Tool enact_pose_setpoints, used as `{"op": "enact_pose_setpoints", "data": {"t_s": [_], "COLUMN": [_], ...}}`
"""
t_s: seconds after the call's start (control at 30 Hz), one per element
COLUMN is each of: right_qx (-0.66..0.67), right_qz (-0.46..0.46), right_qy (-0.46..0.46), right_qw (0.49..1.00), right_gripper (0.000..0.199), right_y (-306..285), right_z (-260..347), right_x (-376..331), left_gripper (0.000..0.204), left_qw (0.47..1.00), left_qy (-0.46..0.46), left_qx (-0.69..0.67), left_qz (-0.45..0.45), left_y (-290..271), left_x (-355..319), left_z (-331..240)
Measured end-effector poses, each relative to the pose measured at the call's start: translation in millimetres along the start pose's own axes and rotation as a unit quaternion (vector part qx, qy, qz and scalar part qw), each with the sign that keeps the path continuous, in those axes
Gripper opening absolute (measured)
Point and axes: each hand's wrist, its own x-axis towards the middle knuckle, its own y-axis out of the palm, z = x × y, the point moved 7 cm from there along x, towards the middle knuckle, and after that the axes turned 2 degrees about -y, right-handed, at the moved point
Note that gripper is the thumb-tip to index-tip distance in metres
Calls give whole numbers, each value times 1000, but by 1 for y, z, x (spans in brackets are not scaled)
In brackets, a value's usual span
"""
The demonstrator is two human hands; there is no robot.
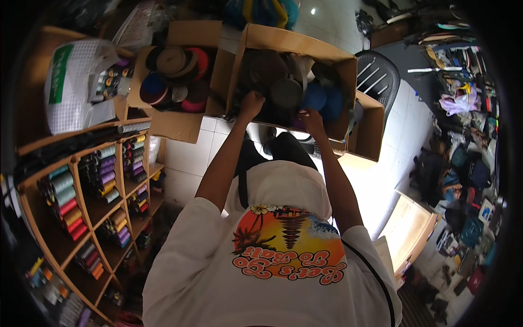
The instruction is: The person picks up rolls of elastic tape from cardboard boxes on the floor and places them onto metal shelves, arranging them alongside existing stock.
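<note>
Both arms reach forward to an open cardboard box (297, 37) filled with rolls of webbing or ribbon. At the box's near left corner my left hand (252, 105) is closed, its fingers bent inward among dark rolls; what they hold is hidden. Over the near edge, my right hand (311, 121) is closed with the fingertips together, beside a blue roll (314, 97); I cannot make out what is in them. A dark grey roll (286, 92) lies flat between the hands. A second blue roll (332, 103) sits farther right.
To the left stands another open carton (182, 125) with brown, red and blue rolls. Wooden shelves (81, 201) with several thread spools line the left side, a white bag (60, 103) on top. A black plastic chair (378, 82) is behind the box; clutter (463, 163) covers the right.
</note>
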Motion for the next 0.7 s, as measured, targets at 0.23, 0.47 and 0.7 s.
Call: {"op": "enact_pose_setpoints", "data": {"t_s": [0.23,0.47,0.7], "right_qx": [27,-9,-67], "right_qz": [-15,-93,-3], "right_qy": [-13,-114,-77], "right_qw": [999,989,995], "right_gripper": [30,54,81], "right_y": [33,42,80], "right_z": [31,55,37], "right_x": [34,127,221], "left_gripper": [41,74,79], "left_qw": [996,987,984], "left_qy": [-77,-156,-152], "left_qx": [22,-15,73], "left_qz": [28,-18,-48], "left_y": [21,9,18], "left_x": [27,72,115], "left_z": [28,17,7]}}
